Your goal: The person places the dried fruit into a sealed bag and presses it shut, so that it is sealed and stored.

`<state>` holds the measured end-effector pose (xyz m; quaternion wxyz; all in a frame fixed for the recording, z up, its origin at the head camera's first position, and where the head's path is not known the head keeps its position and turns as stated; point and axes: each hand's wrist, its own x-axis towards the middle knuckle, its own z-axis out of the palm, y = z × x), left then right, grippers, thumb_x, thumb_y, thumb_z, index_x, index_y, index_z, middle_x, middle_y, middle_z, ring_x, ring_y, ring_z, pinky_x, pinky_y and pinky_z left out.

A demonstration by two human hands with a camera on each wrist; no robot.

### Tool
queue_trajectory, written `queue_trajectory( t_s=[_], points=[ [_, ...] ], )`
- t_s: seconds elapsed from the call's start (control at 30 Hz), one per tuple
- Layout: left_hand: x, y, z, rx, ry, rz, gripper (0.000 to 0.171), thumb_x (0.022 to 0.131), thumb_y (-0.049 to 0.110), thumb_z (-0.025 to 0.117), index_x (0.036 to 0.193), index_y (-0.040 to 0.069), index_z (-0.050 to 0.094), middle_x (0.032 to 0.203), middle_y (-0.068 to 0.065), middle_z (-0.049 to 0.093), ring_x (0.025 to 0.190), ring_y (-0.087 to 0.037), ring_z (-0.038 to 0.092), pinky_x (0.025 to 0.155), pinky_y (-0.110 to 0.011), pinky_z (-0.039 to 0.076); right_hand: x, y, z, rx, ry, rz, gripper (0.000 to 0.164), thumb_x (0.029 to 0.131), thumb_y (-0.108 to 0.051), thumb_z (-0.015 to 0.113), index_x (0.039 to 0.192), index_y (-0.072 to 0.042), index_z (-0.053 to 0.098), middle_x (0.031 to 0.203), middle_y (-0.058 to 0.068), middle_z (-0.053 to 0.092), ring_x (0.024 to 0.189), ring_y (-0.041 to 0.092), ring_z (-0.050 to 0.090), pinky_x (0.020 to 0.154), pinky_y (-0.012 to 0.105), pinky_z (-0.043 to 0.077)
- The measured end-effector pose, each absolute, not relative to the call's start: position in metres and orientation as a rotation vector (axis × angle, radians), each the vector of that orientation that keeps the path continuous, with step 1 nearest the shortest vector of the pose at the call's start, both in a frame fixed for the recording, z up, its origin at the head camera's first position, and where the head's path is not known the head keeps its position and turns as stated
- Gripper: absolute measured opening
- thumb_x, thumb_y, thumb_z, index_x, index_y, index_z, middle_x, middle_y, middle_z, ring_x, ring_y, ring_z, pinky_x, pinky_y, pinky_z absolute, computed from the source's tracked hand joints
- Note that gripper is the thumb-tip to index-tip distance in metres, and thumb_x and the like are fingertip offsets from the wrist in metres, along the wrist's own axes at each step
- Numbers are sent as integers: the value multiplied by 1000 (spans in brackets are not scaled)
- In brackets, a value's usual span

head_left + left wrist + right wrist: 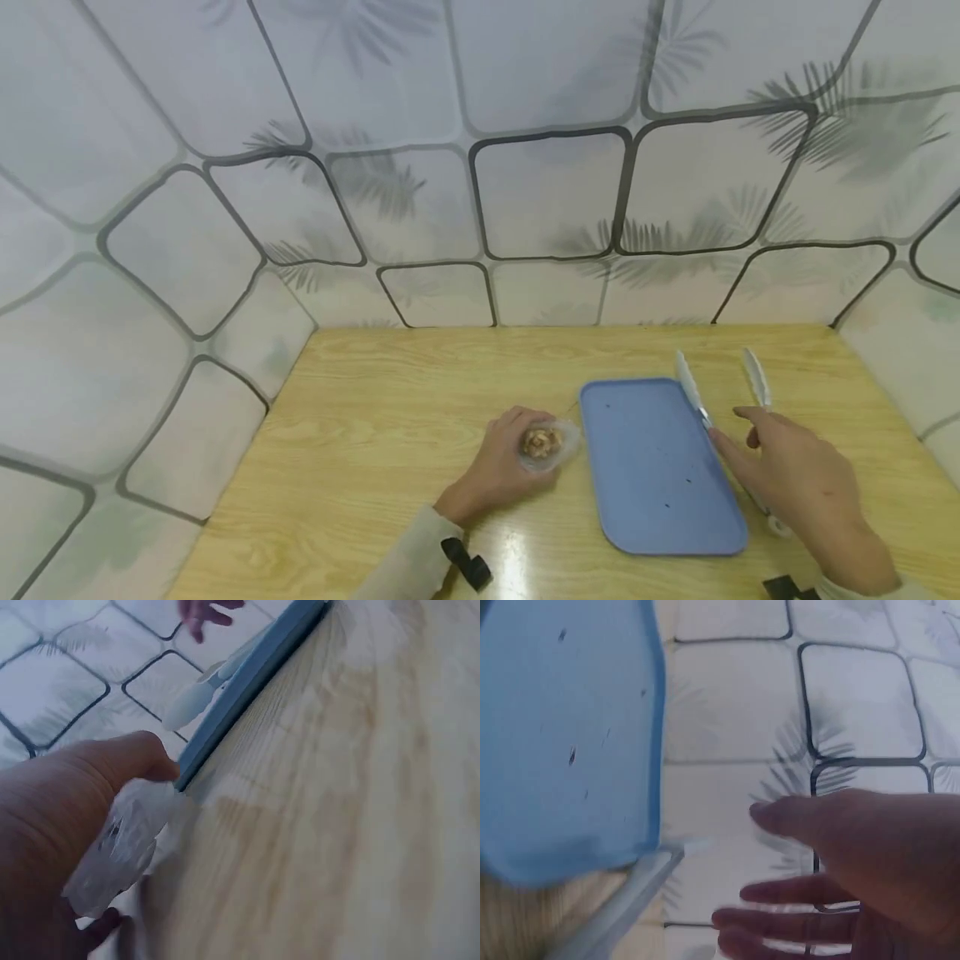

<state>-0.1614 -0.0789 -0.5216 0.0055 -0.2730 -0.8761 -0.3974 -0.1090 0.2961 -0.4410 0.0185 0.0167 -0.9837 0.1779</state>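
My left hand (504, 457) holds a small clear plastic container (567, 442) just left of the tray. Brown, crumpled-looking bits (542, 442) lie inside it; their kind is unclear. In the left wrist view the thumb and fingers curl round the crinkled, see-through container (124, 844). The right hand (806, 475) hovers by the tray's right edge, over a pair of tongs with white tips (757, 379) spread apart. The right wrist view shows its fingers (795, 926) extended and parted, with nothing between them, beside a tong arm (626, 900).
A blue tray (648, 467) with several dark specks lies on the wooden table (360, 417). One white tong tip overlaps its upper right edge. A patterned wall covering (555, 196) rises behind the table and along both sides.
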Motion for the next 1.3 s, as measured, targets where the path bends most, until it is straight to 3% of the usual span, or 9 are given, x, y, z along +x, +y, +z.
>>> queue_trajectory(
  t_s=[0.17,0.27,0.5,0.8,0.97,1.3],
  points=[
    [-158,-79,-505,-947,-2716,-1359,64,88,26,91,146,18,63,140,0,69,127,-14,64,114,-35,51,-105,263,-443,500,-2780,855,36,98,-25,82,130,-9,77,91,-11,74,75,-5,60,58,24,51],
    [-155,-78,-494,-1003,-2681,-1436,64,87,26,93,144,17,65,138,-2,71,125,-16,66,111,-35,53,-105,244,-444,765,-2617,986,39,92,-11,86,130,-13,77,92,-19,71,79,-10,60,62,21,54],
    [-145,-74,-475,-1112,-2615,-1582,65,85,18,95,143,15,64,134,-7,74,120,-14,68,104,-31,55,-112,211,-439,992,-2555,1062,56,95,-10,83,148,-12,65,107,-8,74,83,-9,62,64,19,55],
    [-136,-84,-446,-1146,-2592,-1484,63,86,21,94,141,13,66,135,-4,74,117,-13,69,101,-30,58,-118,192,-432,1040,-2504,1007,31,94,-8,82,124,-13,77,105,-6,80,83,-8,63,67,20,57],
    [-138,-89,-439,-1062,-2591,-1581,61,87,23,93,141,12,67,129,-4,76,104,-9,70,88,-26,60,-126,187,-427,1038,-2503,1088,23,96,-8,81,117,-16,79,101,-9,80,82,-7,64,67,22,57],
    [-141,-99,-436,-1008,-2577,-1670,65,89,24,91,147,19,63,139,-7,73,102,-9,70,83,-27,60,-134,186,-424,1057,-2380,1212,28,92,1,82,108,-22,79,96,-11,78,81,-3,66,65,22,57]
  ],
)
